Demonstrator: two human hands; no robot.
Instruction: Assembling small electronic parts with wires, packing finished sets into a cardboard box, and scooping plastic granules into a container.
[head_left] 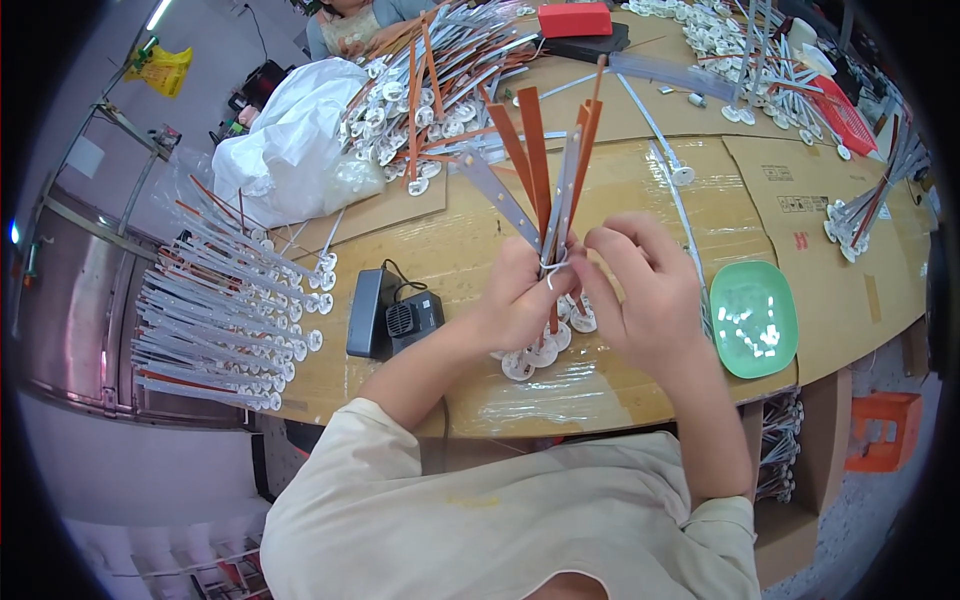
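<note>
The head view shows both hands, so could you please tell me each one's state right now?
Left hand: closed, holding the bundle of strips.
Right hand: fingers bent at the white tie; whether they grip it cannot be told.

Held bundle [539, 165]: one; green tray [753, 357]: one; orange stool [897, 425]: one; yellow bag [163, 71]: one.

I am wearing this fisheye camera, the left of two, on my head; it is looking down and forward over the cardboard-covered table [440, 240], taking in my left hand [513, 285] and right hand [640, 290] from near, bending straight edges toward its rim.
</note>
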